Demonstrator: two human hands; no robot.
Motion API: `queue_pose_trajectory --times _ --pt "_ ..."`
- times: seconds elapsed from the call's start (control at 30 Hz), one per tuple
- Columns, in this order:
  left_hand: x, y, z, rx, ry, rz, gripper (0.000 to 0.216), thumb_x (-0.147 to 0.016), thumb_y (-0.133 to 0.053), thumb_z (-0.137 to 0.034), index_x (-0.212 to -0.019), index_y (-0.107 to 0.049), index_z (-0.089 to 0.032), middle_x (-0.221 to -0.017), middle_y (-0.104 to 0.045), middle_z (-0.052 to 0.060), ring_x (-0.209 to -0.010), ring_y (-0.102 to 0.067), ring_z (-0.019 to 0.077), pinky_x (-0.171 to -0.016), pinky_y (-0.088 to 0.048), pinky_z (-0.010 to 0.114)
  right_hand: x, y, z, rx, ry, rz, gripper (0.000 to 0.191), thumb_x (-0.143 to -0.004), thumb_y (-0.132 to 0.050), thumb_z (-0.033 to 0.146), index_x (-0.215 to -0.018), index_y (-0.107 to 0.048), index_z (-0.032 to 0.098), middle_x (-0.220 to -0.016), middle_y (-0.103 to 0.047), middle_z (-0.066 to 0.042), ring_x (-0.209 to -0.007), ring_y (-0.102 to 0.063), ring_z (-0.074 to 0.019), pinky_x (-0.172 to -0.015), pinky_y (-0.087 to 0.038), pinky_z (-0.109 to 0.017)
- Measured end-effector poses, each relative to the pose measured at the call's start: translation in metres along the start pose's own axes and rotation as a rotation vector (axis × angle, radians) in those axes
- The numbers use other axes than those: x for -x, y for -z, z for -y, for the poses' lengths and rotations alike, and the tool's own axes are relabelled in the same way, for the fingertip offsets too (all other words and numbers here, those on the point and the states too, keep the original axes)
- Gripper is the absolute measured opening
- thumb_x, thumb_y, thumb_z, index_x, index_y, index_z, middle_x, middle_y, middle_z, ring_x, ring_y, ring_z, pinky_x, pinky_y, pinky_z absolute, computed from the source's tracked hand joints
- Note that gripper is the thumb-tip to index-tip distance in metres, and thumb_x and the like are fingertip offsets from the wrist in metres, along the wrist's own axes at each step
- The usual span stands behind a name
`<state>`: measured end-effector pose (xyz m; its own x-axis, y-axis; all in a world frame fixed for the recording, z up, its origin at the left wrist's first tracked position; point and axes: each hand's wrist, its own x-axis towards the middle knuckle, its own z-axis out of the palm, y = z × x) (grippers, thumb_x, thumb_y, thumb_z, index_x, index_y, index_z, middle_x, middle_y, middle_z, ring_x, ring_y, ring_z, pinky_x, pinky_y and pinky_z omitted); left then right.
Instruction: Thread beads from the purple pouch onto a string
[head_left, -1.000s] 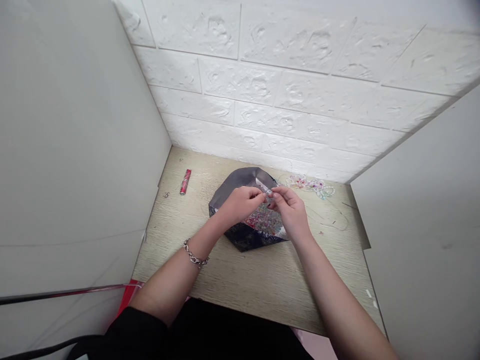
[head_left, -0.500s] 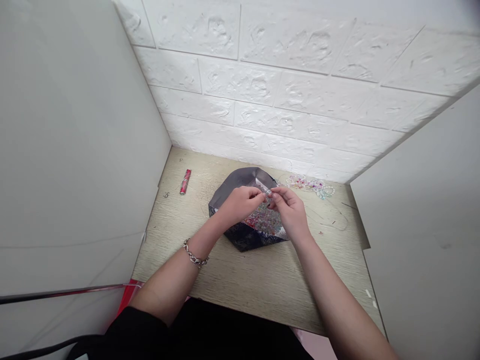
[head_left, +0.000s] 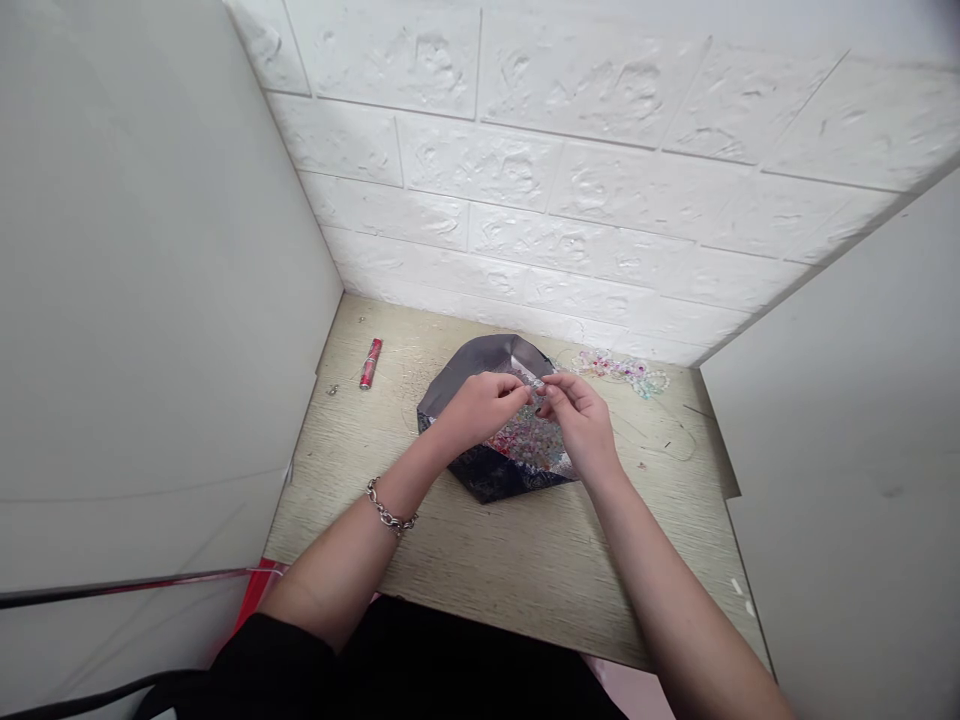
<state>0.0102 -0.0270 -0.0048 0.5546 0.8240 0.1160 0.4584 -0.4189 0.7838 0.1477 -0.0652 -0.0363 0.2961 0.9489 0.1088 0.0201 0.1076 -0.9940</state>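
A dark paper box (head_left: 480, 362) full of small coloured beads (head_left: 529, 440) sits in the middle of the wooden table (head_left: 517, 560). My left hand (head_left: 480, 405) and my right hand (head_left: 581, 415) hover over the box, fingertips almost meeting. Each hand is closed in a pinch on something tiny, too small to name. A chain bracelet (head_left: 390, 515) circles my left wrist.
A strand of strung beads (head_left: 622, 370) lies behind the box on the right, with thin clear thread (head_left: 660, 440) looping beside it. A small red tube (head_left: 370, 363) lies at the left, near tiny metal bits. White panels close in both sides; a brick wall stands behind.
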Motion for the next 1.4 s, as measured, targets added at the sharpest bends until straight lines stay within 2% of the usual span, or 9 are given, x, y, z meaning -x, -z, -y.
queue_pose_trajectory --times 0.7,0.93,1.23,1.4 --pt "-0.0009 -0.0006 0.0012 -0.017 -0.003 0.010 0.032 -0.075 -0.035 -0.036 -0.060 -0.053 -0.015 -0.052 -0.038 -0.003 -0.051 -0.033 0.0070 -0.048 -0.023 0.022 0.0005 0.0000 0.0015 0.071 0.021 0.022 0.016 -0.070 -0.050 0.030 -0.082 -0.054 0.019 -0.071 -0.056 0.000 -0.054 -0.050 -0.0088 -0.056 -0.041 -0.025" --pt "-0.0001 0.0008 -0.0017 -0.042 -0.008 0.020 0.031 -0.075 -0.035 -0.034 -0.054 -0.049 -0.015 -0.050 -0.036 -0.003 -0.051 -0.032 0.0073 -0.049 -0.023 0.023 0.0009 -0.0001 0.0025 0.098 0.035 0.017 0.017 -0.070 -0.050 0.030 -0.082 -0.053 0.019 -0.071 -0.057 -0.001 -0.054 -0.051 -0.0098 -0.056 -0.042 -0.026" --pt "0.0007 0.0010 -0.0026 -0.060 -0.011 0.010 0.032 -0.075 -0.034 -0.034 -0.051 -0.044 -0.015 -0.047 -0.032 -0.003 -0.049 -0.029 0.0074 -0.048 -0.020 0.023 0.0045 -0.0017 0.0008 0.282 0.148 0.012 0.017 -0.073 -0.047 0.030 -0.083 -0.055 0.019 -0.068 -0.057 0.000 -0.057 -0.050 -0.0111 -0.058 -0.041 -0.026" --pt "-0.0001 0.0002 -0.0010 -0.064 -0.027 0.016 0.032 -0.076 -0.034 -0.034 -0.055 -0.049 -0.015 -0.050 -0.039 -0.003 -0.051 -0.033 0.0075 -0.049 -0.022 0.023 0.0075 -0.0033 0.0034 0.343 0.204 0.028 0.017 -0.075 -0.045 0.029 -0.084 -0.056 0.019 -0.072 -0.058 -0.002 -0.061 -0.052 -0.0119 -0.059 -0.041 -0.027"
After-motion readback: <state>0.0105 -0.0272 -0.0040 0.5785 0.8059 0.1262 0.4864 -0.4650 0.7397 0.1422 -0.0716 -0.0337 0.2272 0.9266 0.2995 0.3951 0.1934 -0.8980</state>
